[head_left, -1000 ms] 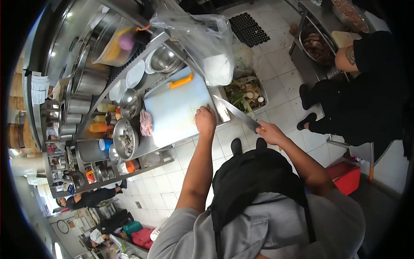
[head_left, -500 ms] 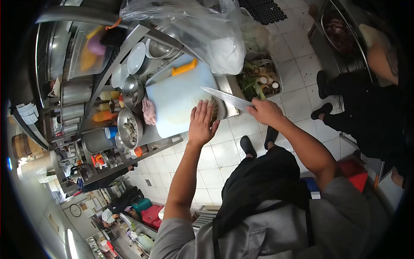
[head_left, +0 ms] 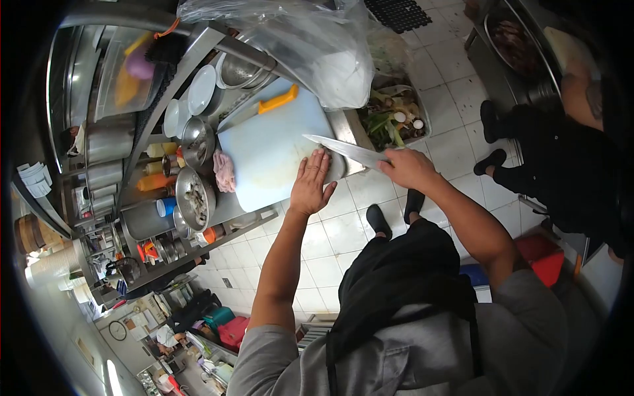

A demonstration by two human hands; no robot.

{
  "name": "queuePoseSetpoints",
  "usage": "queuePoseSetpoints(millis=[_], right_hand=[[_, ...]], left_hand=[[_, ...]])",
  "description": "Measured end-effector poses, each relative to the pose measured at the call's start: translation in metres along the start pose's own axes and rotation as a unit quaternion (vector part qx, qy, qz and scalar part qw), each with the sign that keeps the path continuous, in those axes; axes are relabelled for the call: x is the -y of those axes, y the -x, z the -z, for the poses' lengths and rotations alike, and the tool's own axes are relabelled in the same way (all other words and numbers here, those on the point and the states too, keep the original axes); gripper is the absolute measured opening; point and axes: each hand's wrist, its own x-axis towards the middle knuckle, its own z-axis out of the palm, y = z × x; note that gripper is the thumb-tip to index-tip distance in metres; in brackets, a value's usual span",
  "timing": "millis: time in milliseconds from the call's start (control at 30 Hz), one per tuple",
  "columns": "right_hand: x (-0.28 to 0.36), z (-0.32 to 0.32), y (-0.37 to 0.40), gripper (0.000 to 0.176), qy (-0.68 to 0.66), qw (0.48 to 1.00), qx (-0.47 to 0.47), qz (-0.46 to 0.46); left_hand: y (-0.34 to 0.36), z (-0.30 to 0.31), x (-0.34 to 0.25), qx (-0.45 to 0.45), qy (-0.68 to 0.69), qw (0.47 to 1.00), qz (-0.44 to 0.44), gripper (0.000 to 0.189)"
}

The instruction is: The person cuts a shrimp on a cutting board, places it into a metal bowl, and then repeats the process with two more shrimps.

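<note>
The left hand point(head_left: 309, 188) lies flat and open near the right edge of the cutting board point(head_left: 271, 152), fingers straight and pointing away from the body, thumb out to the side; from where I stand I can't tell what is under those fingers. The right hand point(head_left: 409, 168) is closed around the handle of a big knife point(head_left: 350, 152), its blade slanting across the board's edge, tip just past the left fingertips; whether it touches anything there I can't make out. Higher on the board rests a yellow handle point(head_left: 277, 100), and at its left edge sits a pale pink piece of meat point(head_left: 224, 173). Beside that stands a steel bowl point(head_left: 203, 216) holding greyish pieces. Past the board's right end, a bin point(head_left: 427, 124) of vegetable scraps sits below a hanging clear plastic bag point(head_left: 340, 69). Further right, another person point(head_left: 555, 158) in black stands by a counter.
</note>
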Motion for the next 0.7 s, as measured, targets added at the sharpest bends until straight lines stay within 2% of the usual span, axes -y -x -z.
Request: queuePoseSetpoints(millis=[267, 433, 700], right_hand=[[0.010, -0.025, 0.051, 0.040, -0.032, 0.998, -0.029, -0.045], [0.023, -0.074, 0.078, 0.039, -0.065, 0.993, -0.059, -0.085], [0.054, -0.168, 0.098, 0.040, -0.166, 0.967, -0.160, -0.112]], left_hand=[[0.002, -0.009, 0.005, -0.019, 0.031, 0.999, -0.015, 0.084], [0.002, -0.012, 0.008, -0.031, 0.041, 0.998, -0.030, 0.087], [0.002, -0.016, 0.014, -0.046, 0.043, 0.996, -0.057, 0.087]])
